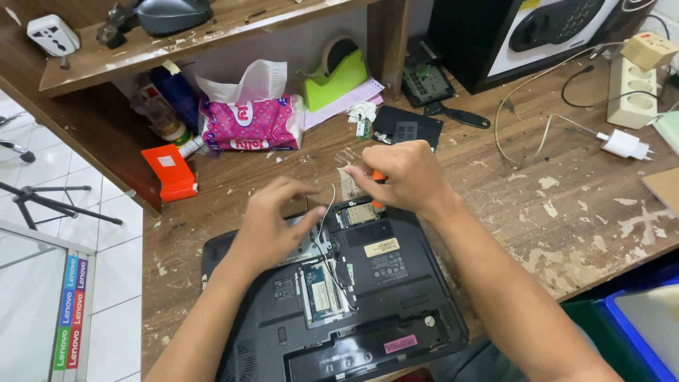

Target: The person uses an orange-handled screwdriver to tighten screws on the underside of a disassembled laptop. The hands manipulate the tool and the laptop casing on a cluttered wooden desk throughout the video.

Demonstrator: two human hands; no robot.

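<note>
We see a black laptop [353, 304] lying upside down on the worn wooden bench [566, 205], its bottom covers off, with a memory card and a small circuit card exposed. Our right hand [404, 175] is clenched around an orange-handled screwdriver [379, 177] at the laptop's far edge, tip down by the small card. Our left hand [272, 223] rests on the case with its fingers curled near thin loose wires [327, 212]; we cannot tell whether it pinches them. We judge that a slipping tip could scratch the card, and a tug could snap a wire. The laptop's near edge hangs close to the bench edge, so a push toward us could tip it off. Beyond, a pink tissue pack [251, 122], a green tape dispenser [338, 76] and a removed black cover [409, 127] crowd the far side; the right side is more open, up to the white power strip [631, 92].
</note>
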